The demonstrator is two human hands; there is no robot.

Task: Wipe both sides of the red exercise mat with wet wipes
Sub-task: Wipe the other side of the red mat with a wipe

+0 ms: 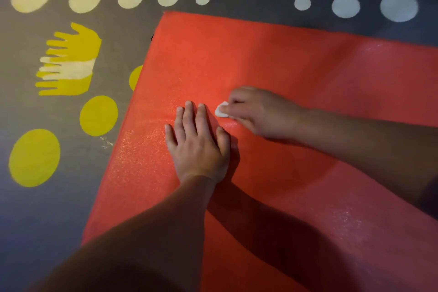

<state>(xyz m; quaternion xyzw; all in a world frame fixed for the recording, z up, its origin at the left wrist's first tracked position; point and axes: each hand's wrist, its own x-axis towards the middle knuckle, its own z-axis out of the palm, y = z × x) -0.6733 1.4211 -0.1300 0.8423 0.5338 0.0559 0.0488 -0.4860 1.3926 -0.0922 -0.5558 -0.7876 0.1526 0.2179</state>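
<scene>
While the left hand (198,147) lies flat, fingers straight, pinning the red mat (296,73) to the grey patterned floor (118,38), the right hand (256,112) pinches one balled-up wet wipe (221,109) against it. Mat looks like thin soft foam, light and floppy, probably slick where damp, so I'd grab a corner or edge to flip it. One mat, one wipe, two hands.

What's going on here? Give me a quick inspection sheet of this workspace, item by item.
Surface: grey floor painted with yellow and white dots and hand shapes.
Job's things: red mat lies flat, glistening in patches; white wipe rests on it.
Clutter: nothing seen.
Grips: left hand pressed flat on the mat, fingers straight; right hand pinches the wipe.
Cables: nothing seen.
Surroundings: only the floor shows.
</scene>
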